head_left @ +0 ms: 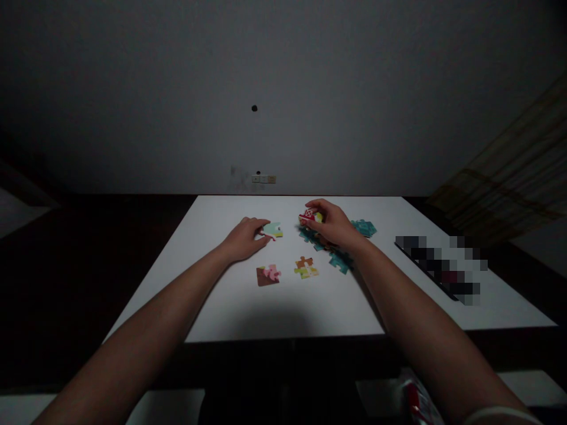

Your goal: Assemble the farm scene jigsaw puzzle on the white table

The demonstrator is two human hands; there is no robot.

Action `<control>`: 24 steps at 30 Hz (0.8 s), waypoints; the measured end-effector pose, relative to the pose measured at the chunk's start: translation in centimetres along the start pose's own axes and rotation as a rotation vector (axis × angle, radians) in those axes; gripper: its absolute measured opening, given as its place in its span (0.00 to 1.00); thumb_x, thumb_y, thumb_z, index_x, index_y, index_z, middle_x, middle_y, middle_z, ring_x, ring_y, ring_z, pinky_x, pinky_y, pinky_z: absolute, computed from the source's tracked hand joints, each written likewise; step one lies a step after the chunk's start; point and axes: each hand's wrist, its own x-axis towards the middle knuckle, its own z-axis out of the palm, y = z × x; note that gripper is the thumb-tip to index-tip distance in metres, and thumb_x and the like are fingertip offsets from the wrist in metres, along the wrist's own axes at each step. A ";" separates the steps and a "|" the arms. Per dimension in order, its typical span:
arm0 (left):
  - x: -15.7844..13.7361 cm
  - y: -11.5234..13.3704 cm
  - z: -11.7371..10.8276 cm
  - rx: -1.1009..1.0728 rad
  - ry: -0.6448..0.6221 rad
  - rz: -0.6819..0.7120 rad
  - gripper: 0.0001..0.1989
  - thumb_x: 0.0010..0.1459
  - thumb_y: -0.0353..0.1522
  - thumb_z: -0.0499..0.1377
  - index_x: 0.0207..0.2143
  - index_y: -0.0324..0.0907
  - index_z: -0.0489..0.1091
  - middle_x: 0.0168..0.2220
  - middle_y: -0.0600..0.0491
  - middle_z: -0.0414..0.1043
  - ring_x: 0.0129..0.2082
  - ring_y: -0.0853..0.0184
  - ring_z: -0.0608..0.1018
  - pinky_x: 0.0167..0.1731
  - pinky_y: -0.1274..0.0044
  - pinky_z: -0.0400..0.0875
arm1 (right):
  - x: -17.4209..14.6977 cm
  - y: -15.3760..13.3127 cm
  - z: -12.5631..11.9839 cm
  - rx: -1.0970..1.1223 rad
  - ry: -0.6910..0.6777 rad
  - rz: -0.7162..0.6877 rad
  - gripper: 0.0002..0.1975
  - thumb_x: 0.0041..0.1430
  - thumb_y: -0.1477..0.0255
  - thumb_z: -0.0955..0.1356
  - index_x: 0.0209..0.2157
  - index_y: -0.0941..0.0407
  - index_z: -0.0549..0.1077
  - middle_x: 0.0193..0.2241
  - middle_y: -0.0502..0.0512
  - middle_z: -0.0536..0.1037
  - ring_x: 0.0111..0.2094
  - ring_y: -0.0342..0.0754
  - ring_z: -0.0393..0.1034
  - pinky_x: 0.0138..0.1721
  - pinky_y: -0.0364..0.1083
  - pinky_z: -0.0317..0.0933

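Note:
My left hand [248,238] rests on the white table with thumb and fingers closed on the edge of a light green and yellow puzzle piece [273,229]. My right hand [330,224], to the right, pinches a red puzzle piece with a white barn-door pattern [307,216]; it is raised above several teal pieces [340,262], partly hidden under the hand. Nearer to me lie a brown and pink puzzle piece [268,275] and an orange and green piece [306,268], apart from each other. More teal pieces [364,228] lie beyond my right wrist.
A dark flat object [432,273], blurred by pixels, lies on the right of the table [212,319]. Behind the table rises a grey wall with a socket panel [264,179]. A striped curtain [509,153] hangs at the right. Something red and shiny [414,401] is below the table's front edge.

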 end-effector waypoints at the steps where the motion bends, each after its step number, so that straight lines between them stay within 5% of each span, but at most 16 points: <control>1: 0.0 0.0 0.0 0.000 0.002 0.002 0.23 0.57 0.38 0.57 0.55 0.43 0.68 0.42 0.48 0.75 0.43 0.58 0.73 0.47 0.70 0.64 | -0.1 -0.1 0.1 0.018 -0.007 -0.019 0.23 0.50 0.65 0.72 0.49 0.51 0.68 0.40 0.57 0.75 0.25 0.45 0.68 0.19 0.43 0.62; 13: -0.1 0.5 -0.3 0.013 0.000 -0.004 0.22 0.58 0.38 0.57 0.55 0.43 0.68 0.43 0.49 0.74 0.43 0.59 0.73 0.47 0.70 0.64 | 0.1 0.4 0.3 0.007 -0.051 -0.005 0.25 0.45 0.68 0.75 0.46 0.52 0.68 0.35 0.55 0.75 0.28 0.47 0.71 0.19 0.42 0.62; 19: 0.0 0.5 -0.2 -0.022 0.010 -0.009 0.22 0.57 0.38 0.58 0.54 0.44 0.69 0.42 0.49 0.75 0.42 0.59 0.74 0.46 0.70 0.65 | -0.3 -0.2 0.4 0.047 -0.114 0.050 0.21 0.53 0.68 0.71 0.48 0.53 0.67 0.31 0.56 0.78 0.26 0.48 0.73 0.19 0.43 0.61; 24: 0.0 0.7 -0.4 -0.046 0.011 -0.035 0.22 0.56 0.37 0.58 0.53 0.45 0.70 0.41 0.50 0.75 0.42 0.59 0.74 0.47 0.70 0.64 | -0.3 -0.6 0.8 0.052 -0.142 0.077 0.16 0.53 0.70 0.71 0.45 0.53 0.69 0.29 0.55 0.79 0.32 0.51 0.76 0.29 0.46 0.68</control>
